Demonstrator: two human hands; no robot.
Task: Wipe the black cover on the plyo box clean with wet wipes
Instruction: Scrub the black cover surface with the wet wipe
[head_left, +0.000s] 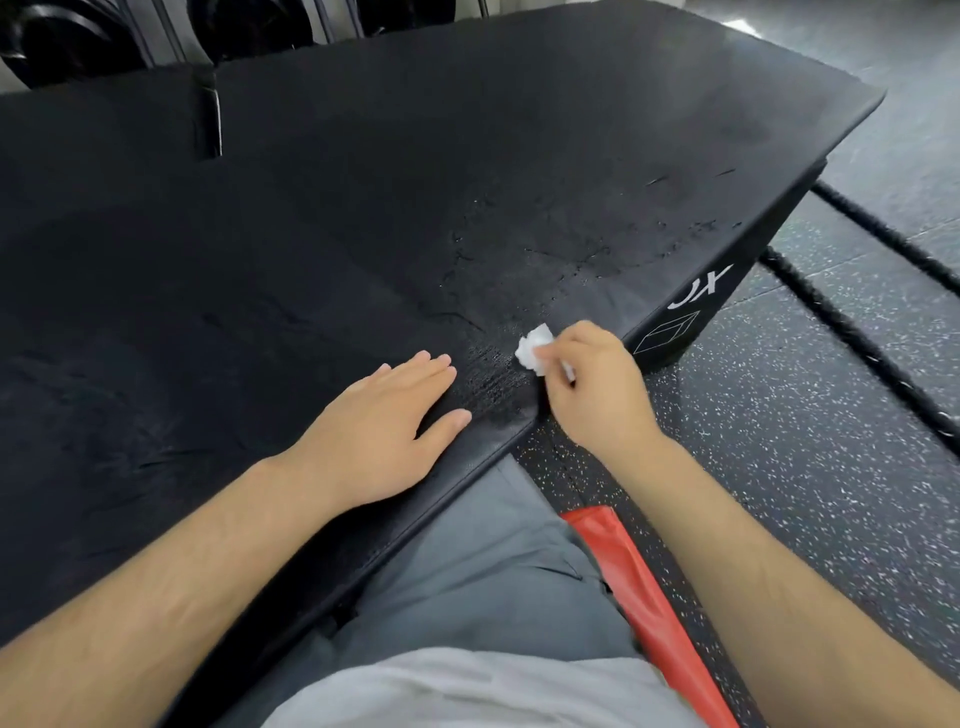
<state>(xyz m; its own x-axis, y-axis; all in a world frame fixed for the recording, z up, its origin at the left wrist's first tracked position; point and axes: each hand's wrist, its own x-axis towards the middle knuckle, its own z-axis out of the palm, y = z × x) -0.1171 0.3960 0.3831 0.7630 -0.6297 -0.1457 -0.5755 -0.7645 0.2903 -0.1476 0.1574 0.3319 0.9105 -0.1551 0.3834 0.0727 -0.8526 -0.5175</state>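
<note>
The black cover (363, 208) of the plyo box fills most of the head view, with wet streaks and cracked patches near its front right part. My right hand (597, 389) pinches a crumpled white wet wipe (534, 349) against the cover close to its near edge. My left hand (384, 436) lies flat on the cover just left of the wipe, fingers straight and together. The box's side (691, 312) shows white lettering and a cube outline.
Speckled dark rubber flooring (805, 467) lies to the right, crossed by thick black ropes (857, 343). A red strip (639, 597) sits beside my grey-trousered leg. A black strap (209, 117) lies on the cover's far left. Dark weight plates (62, 36) stand behind the box.
</note>
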